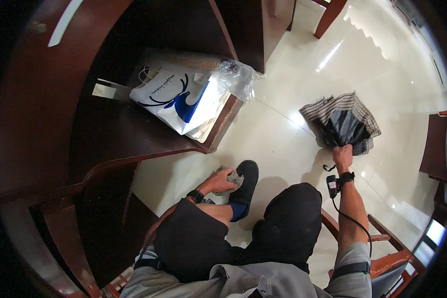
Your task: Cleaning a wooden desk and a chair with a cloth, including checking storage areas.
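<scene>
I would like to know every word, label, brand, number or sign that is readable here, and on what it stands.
White bag: one line of dark lettering, legible but not copied here, with a blue antlered-deer emblem; marks under the lettering are too small to read.
Small black device near the right hand: its pale patch is too small to read.
Checked umbrella in that hand: no lettering visible.

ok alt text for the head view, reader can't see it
The person's right hand grips a bunched checked umbrella while the left hand holds a crumpled grey cloth close to a dark shoe. A white bag lies on a wooden shelf.
</scene>
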{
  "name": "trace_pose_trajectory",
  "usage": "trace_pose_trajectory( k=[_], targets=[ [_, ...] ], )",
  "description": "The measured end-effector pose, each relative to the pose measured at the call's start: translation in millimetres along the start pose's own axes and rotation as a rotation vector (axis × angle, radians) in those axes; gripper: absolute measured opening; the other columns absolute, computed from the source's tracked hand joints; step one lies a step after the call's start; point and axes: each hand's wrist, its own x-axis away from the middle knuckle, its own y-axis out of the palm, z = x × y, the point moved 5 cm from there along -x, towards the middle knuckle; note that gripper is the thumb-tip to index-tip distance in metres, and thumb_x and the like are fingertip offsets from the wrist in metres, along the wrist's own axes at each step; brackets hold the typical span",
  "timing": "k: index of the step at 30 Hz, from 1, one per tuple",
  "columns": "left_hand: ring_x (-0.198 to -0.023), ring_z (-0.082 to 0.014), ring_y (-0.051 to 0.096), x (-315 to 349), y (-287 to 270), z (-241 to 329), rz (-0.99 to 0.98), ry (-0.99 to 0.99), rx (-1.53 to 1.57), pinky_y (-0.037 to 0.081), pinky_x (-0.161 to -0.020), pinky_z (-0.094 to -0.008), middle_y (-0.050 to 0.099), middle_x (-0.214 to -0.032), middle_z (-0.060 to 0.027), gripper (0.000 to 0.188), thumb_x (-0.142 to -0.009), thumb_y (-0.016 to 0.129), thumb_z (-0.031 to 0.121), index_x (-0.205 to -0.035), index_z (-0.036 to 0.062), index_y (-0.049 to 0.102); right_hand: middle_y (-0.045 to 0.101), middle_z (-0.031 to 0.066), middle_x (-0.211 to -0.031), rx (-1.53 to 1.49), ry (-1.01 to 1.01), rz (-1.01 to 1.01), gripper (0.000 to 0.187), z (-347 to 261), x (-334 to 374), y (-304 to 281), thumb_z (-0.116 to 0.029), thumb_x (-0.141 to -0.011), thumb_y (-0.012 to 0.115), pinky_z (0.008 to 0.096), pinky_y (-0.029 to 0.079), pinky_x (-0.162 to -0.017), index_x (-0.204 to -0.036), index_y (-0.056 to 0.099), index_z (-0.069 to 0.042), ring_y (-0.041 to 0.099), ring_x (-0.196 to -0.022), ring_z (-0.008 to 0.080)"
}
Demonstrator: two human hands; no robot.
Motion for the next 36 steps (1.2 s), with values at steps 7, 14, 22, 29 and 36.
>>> trace_pose_trajectory(
  k=[7,14,22,29,36],
  targets=[
    [-0.112,-0.0311,0.062,1,-10,15,0.022,0.002,-0.107,0.048,-0.096,-0.0375,0.064,-0.121,-0.0193,0.069,-0.068,0.072,0.032,-0.13,0.0052,0.057,0.049,0.0013,-0.062,-0.885,-0.056,-0.079,0.017,-88,-5,-77,-0.016,-0.079,0.055,0.0295,0.035,-0.047,-0.078,0.052,0.001,0.04,-0.048,0.0114],
    [-0.104,-0.0285,0.064,6,-7,29,0.005,0.011,-0.085,0.049,-0.089,-0.0378,0.066,-0.112,-0.0189,0.067,-0.068,0.073,0.031,-0.124,-0.0004,0.057,0.056,0.0016,-0.07,-1.11,-0.36,-0.326,0.012,-183,52,-129,-0.008,-0.078,0.056,0.0268,0.039,-0.053,-0.084,0.058,0.002,0.048,-0.059,0.0107],
    [-0.118,-0.0341,0.057,-18,9,22,-0.046,0.002,-0.079,0.047,-0.096,-0.043,0.057,-0.132,-0.0193,0.079,-0.065,0.072,0.036,-0.136,0.0061,0.052,0.056,-0.0033,-0.082,-0.927,-0.43,-0.633,0.015,-175,67,-152,0.003,-0.077,0.054,0.0223,0.042,-0.058,-0.092,0.058,0.001,0.048,-0.067,0.0056],
    [-0.123,-0.0351,0.053,-57,28,-46,-0.047,0.099,-0.06,0.045,-0.099,-0.0436,0.05,-0.14,-0.0202,0.084,-0.067,0.072,0.037,-0.141,0.0071,0.047,0.058,0.0052,-0.132,-0.77,-0.837,-0.773,0.059,-245,122,-205,0.009,-0.079,0.053,0.0305,0.044,-0.1,-0.137,0.05,0.0,0.055,-0.116,0.0156],
    [-0.127,-0.0332,0.05,-9,-2,-9,-0.069,-0.004,-0.023,0.041,-0.105,-0.0403,0.051,-0.139,-0.0206,0.083,-0.07,0.071,0.037,-0.141,0.0048,0.046,0.057,0.0255,-0.07,-0.394,-1.211,-0.655,0.028,-398,195,-189,-0.016,-0.073,0.056,0.0441,0.047,-0.065,-0.085,0.056,0.009,0.054,-0.064,0.0304]
  ],
)
